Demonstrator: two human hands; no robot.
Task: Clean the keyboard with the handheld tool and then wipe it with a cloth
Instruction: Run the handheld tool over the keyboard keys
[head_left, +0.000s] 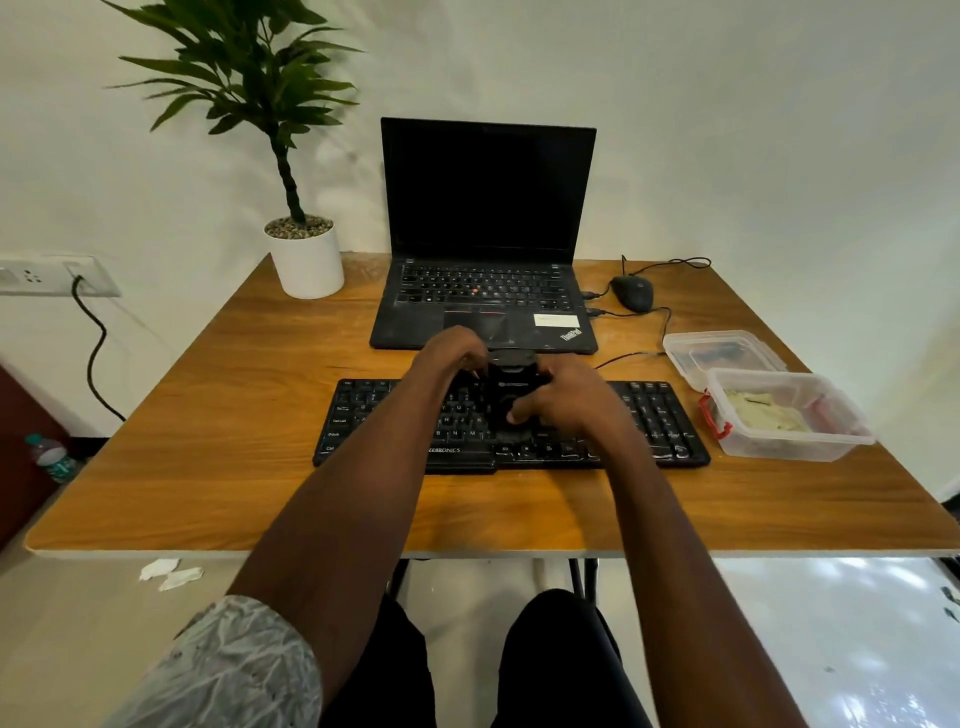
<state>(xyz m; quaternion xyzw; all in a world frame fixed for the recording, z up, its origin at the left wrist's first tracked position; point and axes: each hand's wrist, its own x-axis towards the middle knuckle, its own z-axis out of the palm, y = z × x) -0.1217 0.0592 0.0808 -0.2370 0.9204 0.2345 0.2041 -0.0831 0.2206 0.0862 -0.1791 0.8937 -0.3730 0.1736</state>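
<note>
The wooden table (218, 395) carries everything, and I place it all by the keyboard (649, 421), which lies flat near the table's front edge, right before me. Behind the keyboard stands the open laptop (488, 208), its screen dark; behind and to the left is the potted plant (306, 260), behind and to the right the mouse (632, 292). Just right of the keyboard sits a clear plastic box (789, 415) with what looks like a pale cloth (763, 415) inside, its lid (722, 353) lying just behind it. Over the keyboard's middle I hold the black handheld tool (511, 389) with both hands. My left hand (452, 358) curls its fingers round the tool's far left corner; my right hand (566, 402) wraps its side, thumb across the top. The tool looks like hard, smooth plastic, light and stiff, so I judge a firm grip on both sides suits it, lest it slip. The keys are loose-capped and easily popped, so I should press lightly.
</note>
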